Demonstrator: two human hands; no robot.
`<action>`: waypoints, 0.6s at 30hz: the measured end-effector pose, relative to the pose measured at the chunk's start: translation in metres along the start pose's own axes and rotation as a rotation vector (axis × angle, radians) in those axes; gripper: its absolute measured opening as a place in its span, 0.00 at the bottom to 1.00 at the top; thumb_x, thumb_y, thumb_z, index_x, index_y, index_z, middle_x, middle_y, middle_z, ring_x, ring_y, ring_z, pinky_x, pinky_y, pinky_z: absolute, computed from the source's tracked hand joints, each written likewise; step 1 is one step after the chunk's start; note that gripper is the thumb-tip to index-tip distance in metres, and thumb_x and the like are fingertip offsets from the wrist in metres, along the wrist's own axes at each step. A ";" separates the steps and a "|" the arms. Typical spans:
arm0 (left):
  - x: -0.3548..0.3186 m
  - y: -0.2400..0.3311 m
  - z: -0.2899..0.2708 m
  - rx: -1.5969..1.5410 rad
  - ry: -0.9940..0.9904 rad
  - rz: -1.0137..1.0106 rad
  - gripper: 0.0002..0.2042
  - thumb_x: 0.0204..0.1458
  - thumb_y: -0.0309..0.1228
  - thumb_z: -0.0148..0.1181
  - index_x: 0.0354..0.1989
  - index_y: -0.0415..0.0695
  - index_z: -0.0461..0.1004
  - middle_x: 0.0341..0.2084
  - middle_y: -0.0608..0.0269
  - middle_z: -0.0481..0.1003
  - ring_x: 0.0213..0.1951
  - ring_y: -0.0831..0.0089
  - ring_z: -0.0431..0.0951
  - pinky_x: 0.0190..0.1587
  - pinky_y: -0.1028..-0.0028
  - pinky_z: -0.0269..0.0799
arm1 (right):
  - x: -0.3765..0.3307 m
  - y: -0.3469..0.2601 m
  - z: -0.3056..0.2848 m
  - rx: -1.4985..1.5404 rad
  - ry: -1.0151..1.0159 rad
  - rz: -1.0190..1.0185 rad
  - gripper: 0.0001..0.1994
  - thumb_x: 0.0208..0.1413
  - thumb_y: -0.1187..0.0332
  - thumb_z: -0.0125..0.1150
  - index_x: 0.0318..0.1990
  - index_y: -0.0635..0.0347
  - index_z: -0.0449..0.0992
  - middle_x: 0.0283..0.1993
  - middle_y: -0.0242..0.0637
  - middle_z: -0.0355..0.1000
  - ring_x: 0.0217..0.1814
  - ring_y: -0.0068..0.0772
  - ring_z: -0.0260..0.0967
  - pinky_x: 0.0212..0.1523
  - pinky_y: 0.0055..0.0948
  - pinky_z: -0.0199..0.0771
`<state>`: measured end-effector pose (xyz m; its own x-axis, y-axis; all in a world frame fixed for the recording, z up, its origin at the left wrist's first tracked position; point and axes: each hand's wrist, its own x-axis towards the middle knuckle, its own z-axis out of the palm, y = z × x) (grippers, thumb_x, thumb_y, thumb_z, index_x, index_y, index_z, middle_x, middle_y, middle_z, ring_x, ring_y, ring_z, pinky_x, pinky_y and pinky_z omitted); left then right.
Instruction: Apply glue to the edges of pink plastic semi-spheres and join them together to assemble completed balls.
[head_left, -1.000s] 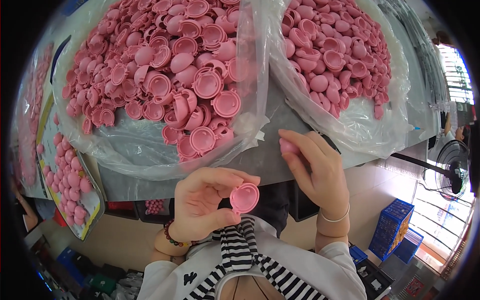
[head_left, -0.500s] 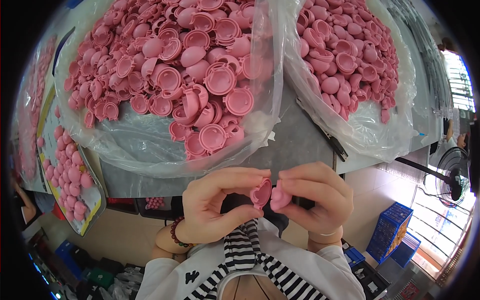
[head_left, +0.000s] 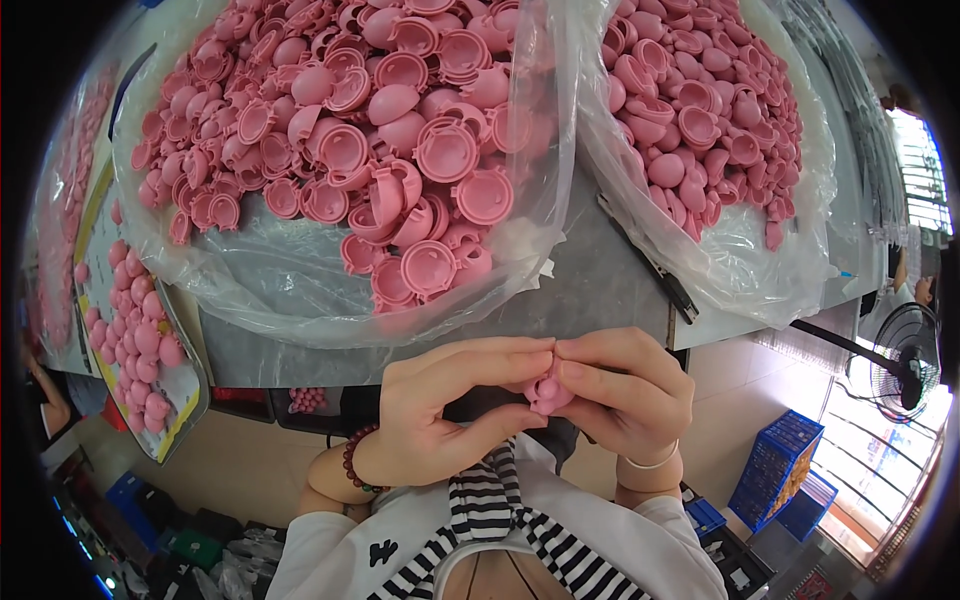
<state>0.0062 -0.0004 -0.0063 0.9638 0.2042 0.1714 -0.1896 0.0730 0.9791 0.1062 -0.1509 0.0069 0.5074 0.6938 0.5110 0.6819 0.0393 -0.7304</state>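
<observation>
Both hands meet close to the chest, just below the tabletop [head_left: 600, 290] edge: the left hand [head_left: 440, 420] and right hand [head_left: 625, 395] pinch one small pink plastic piece [head_left: 547, 392] between their fingertips, equally near, grips closed on it.

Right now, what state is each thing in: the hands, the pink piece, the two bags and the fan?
Left hand: closed on the pink piece, fingertips meeting the right hand's.
Right hand: closed on the same piece.
Pink piece: pinched between both hands, mostly hidden.
Left bag: open, heaped with pink shells.
Right bag: open, heaped with pink shells.
Fan: standing; running or not, cannot tell.
</observation>
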 end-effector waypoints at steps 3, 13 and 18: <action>0.000 -0.001 0.001 0.005 0.014 -0.002 0.18 0.37 0.20 0.63 0.40 0.36 0.71 0.39 0.52 0.71 0.35 0.72 0.75 0.38 0.77 0.71 | -0.003 -0.003 -0.004 -0.024 -0.012 0.025 0.18 0.29 0.75 0.68 0.35 0.63 0.75 0.30 0.37 0.69 0.28 0.30 0.68 0.25 0.21 0.69; 0.002 -0.007 0.001 -0.059 -0.039 -0.003 0.28 0.28 0.29 0.71 0.42 0.33 0.69 0.36 0.51 0.72 0.35 0.71 0.71 0.39 0.76 0.65 | -0.015 -0.009 0.016 0.067 0.170 0.013 0.16 0.30 0.82 0.62 0.33 0.63 0.72 0.26 0.35 0.68 0.23 0.31 0.67 0.22 0.23 0.67; 0.005 -0.011 -0.002 -0.082 -0.027 0.044 0.25 0.26 0.29 0.71 0.37 0.34 0.72 0.33 0.52 0.74 0.33 0.71 0.72 0.36 0.77 0.66 | -0.017 -0.006 0.020 0.033 0.170 -0.056 0.15 0.30 0.82 0.61 0.32 0.64 0.72 0.27 0.37 0.68 0.23 0.33 0.67 0.22 0.24 0.68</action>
<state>0.0126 0.0015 -0.0167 0.9585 0.1832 0.2183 -0.2458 0.1442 0.9585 0.0826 -0.1491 -0.0063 0.5529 0.5586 0.6183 0.6951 0.1001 -0.7119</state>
